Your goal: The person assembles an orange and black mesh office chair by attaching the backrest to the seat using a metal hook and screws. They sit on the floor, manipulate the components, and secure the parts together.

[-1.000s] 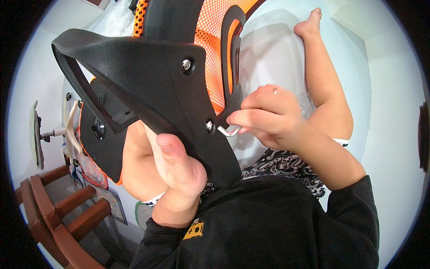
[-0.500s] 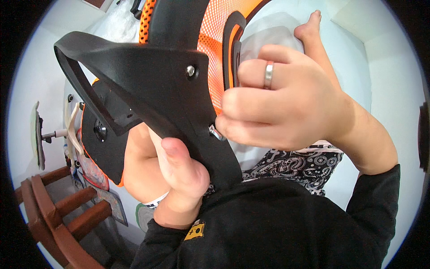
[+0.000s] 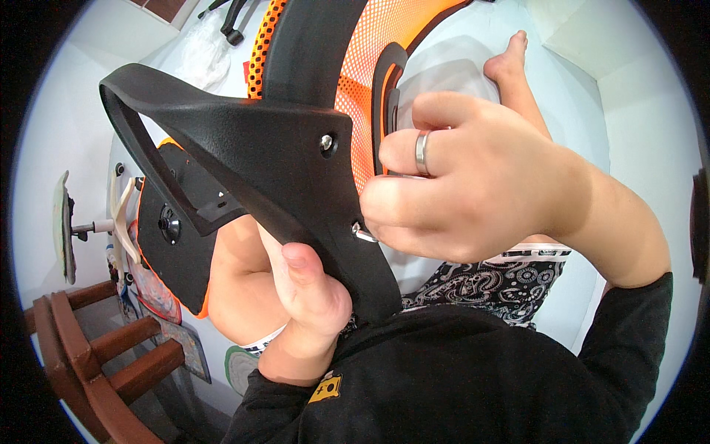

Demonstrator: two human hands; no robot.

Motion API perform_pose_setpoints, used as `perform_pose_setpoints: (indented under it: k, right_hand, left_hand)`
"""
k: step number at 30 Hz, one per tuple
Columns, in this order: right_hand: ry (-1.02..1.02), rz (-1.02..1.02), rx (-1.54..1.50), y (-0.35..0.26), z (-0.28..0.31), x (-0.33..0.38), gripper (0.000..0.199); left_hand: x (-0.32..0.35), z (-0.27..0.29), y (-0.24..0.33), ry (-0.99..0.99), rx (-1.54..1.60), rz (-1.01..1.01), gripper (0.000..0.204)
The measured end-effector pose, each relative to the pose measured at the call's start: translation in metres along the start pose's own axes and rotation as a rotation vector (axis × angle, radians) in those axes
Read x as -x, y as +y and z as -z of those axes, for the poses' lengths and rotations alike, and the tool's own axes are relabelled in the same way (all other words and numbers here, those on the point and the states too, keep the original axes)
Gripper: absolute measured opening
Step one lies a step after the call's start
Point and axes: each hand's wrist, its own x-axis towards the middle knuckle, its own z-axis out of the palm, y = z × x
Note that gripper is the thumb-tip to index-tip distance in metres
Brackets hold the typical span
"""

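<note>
A black plastic chair armrest (image 3: 274, 148), with an open loop at its left end, lies against an orange mesh chair back (image 3: 362, 81). One silver bolt (image 3: 326, 143) sits in its upper hole. At the lower hole is the bent end of a hex key (image 3: 364, 234), its rest hidden by my fingers. My right hand (image 3: 473, 177), with a ring on one finger, is closed around that key. My left hand (image 3: 314, 285) grips the armrest's lower edge, thumb on the near side and fingers hidden behind it.
A black seat panel with orange edging (image 3: 174, 229) stands beside my leg at left. Brown wooden rails (image 3: 111, 355) are at lower left. Beyond the chair back are a clear plastic bag (image 3: 203, 55) and a black caster (image 3: 234, 35). My bare foot (image 3: 509, 59) rests at the far right.
The chair back and armrest sit slightly lower and farther right in view. My right hand has turned a little with the hex key, whose visible end now points more sideways.
</note>
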Motion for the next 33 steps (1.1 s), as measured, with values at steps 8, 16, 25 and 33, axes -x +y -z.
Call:
perform_pose_setpoints:
  k: [8,16,25,33]
  right_hand:
    - [-0.012,0.180,0.104,0.007,0.008,-0.007,0.019]
    - [-0.090,0.272,0.089,0.001,0.007,-0.014,0.020]
    - [0.289,0.324,0.138,0.014,-0.026,-0.005,0.013]
    - [0.515,0.559,0.073,0.042,-0.054,-0.010,0.020]
  left_hand:
    - [0.005,0.003,-0.020,0.238,-0.027,-0.042,0.067]
    - [0.018,0.016,-0.022,0.168,0.207,0.177,0.063]
    - [0.007,0.005,-0.020,0.182,0.021,-0.025,0.061]
    - [0.009,-0.003,-0.020,0.082,0.125,-0.064,0.066]
